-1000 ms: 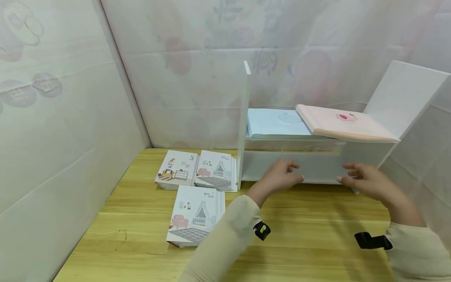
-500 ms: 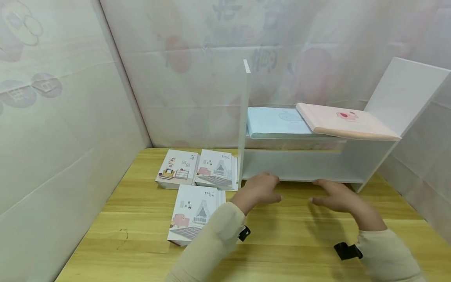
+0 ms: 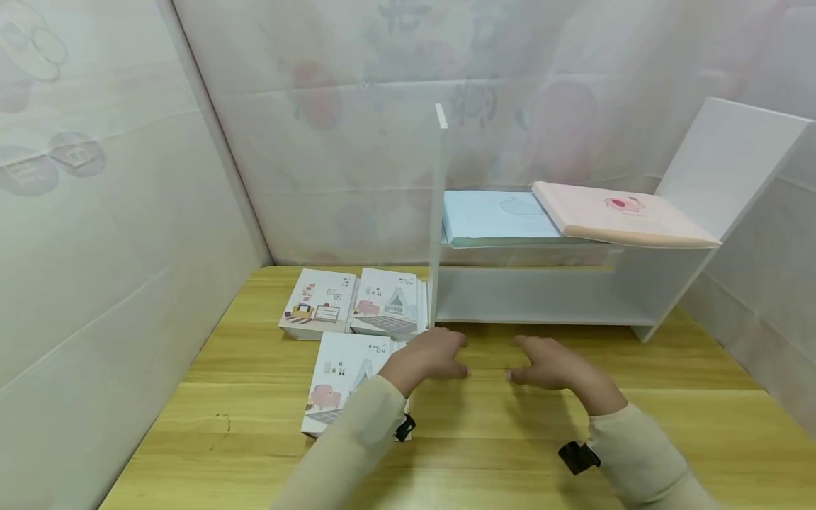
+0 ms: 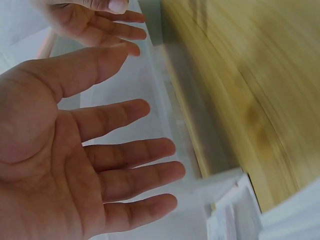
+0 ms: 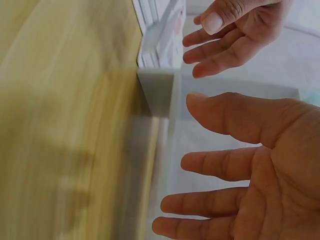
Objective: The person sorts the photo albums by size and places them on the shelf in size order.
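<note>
My left hand [image 3: 428, 356] hovers over the table just right of the front white box-like book [image 3: 338, 372], its fingers spread in the left wrist view and nothing in them. The forearm hides part of that book, which has a pink sofa and a crib tent on its cover. My right hand [image 3: 550, 363] faces it across a gap, palm inward and holding nothing. Behind both hands stands a small white shelf [image 3: 523, 296]. A light blue album [image 3: 491, 218] lies on its upper board, and a pink album with an elephant [image 3: 621, 212] overlaps it, tilted against the slanted right panel.
Two more white illustrated books, one with a desk scene [image 3: 321, 301] and one with a tent [image 3: 387, 301], lie left of the shelf's upright panel [image 3: 438, 212]. Printed fabric walls [image 3: 357, 142] enclose the wooden table [image 3: 210, 453] at the back and sides.
Both hands have drawn back from the shelf's lower board toward the front and moved left. The right hand moved further, so the two hands are closer together. Books and albums stay put.
</note>
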Demonstrator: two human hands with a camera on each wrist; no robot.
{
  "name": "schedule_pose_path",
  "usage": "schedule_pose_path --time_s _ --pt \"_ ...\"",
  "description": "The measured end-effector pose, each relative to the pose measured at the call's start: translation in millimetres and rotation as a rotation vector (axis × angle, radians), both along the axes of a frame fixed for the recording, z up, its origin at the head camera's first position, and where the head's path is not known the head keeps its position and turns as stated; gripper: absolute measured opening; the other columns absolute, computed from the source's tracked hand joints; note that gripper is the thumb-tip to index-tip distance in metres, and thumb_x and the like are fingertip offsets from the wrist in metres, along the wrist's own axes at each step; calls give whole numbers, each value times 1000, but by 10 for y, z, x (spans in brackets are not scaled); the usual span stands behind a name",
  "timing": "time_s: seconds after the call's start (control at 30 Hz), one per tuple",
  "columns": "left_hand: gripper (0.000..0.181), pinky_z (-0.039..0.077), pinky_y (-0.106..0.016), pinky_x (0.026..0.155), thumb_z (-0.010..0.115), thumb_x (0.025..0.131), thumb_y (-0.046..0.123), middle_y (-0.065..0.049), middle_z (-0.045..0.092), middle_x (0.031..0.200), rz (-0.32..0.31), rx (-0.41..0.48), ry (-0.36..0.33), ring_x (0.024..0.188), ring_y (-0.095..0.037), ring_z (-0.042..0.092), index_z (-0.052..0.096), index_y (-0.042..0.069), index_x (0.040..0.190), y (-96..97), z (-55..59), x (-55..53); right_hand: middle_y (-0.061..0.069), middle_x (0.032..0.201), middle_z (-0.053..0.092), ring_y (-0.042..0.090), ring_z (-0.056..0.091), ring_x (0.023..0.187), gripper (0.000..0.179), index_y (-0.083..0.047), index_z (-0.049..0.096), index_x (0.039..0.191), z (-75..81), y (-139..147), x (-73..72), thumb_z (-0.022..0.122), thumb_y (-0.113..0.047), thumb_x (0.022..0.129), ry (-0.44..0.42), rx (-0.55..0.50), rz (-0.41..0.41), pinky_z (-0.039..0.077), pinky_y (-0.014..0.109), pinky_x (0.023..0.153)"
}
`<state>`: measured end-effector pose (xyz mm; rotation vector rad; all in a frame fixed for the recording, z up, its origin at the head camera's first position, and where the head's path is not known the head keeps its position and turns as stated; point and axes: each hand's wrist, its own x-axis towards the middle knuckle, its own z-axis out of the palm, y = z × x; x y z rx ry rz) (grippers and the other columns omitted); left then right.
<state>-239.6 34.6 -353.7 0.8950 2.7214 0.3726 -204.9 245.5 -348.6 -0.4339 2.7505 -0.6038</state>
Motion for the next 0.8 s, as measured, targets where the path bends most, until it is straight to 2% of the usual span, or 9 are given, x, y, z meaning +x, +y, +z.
schedule_pose_path --time_s 0.13,0.33,0.47,0.6,0.8 --pt "49 45 -32 89 68 85 32 -2 57 125 22 29 -58 113 -19 52 57 10 127 -137 -18 9 28 127 48 44 48 111 65 9 41 133 -74 -139 -12 68 -28 86 -32 -9 6 42 56 86" --pt "49 45 -36 89 68 85 30 -6 56 126 79 57 -102 112 -22 52 56 8 127 -377 -66 9 25 123 52 41 53 105 61 6 44 131 -177 -342 -17 70 -23 85 -57 -59 15 44 54 83" --pt "49 43 -38 92 68 85 29 -7 55 126 103 59 -107 115 -23 50 56 5 126 -553 -111 0 25 122 53 41 54 104 59 8 45 130 -234 -441 -5 70 -19 84 -68 -106 52 45 53 83" --pt "49 41 -39 93 69 85 29 -8 54 126 124 76 -109 116 -25 48 56 5 126 -715 -143 4 23 124 52 40 54 105 58 8 46 130 -272 -539 -3 70 -18 84 -73 -110 68 45 53 84" --pt "48 38 -43 96 69 84 28 -13 54 125 156 102 -113 119 -30 46 56 5 125 -946 -145 70 22 125 52 40 49 112 55 8 49 126 -348 -729 31 71 -18 83 -50 -111 100 39 52 92"
